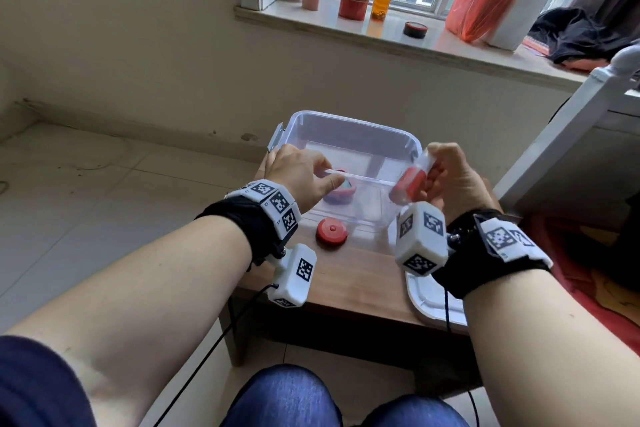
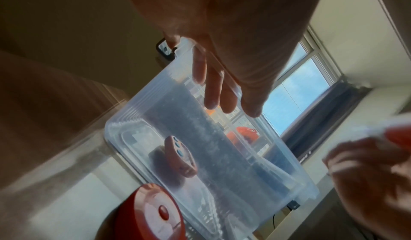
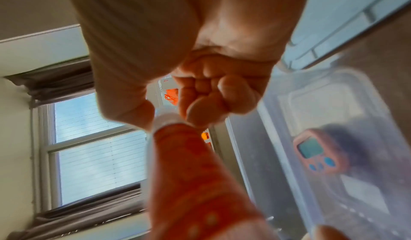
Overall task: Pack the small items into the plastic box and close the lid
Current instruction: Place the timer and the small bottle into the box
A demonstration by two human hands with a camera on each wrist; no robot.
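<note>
Head view shows the right hand [image 1: 450, 180] pinching a small red and white bottle [image 1: 410, 184] by its white end, right at the near right corner of the clear plastic box [image 1: 346, 135]. The bottle hangs just over the rim. The left hand [image 1: 298, 173] rests on the box's left side with loose, nearly straight fingers, holding nothing.

To do this step well, the right hand should move the bottle past the rim and lower it close to the bottom before letting go, so it does not bounce. It should land beside the pink toy with a screen [image 3: 318, 154], already inside. The left hand can keep the box from sliding.

A round red thing [image 1: 331, 231] waits on the bench [image 1: 346, 284], touching the box's front. The lid [image 1: 429, 302] lies near the right wrist.
</note>
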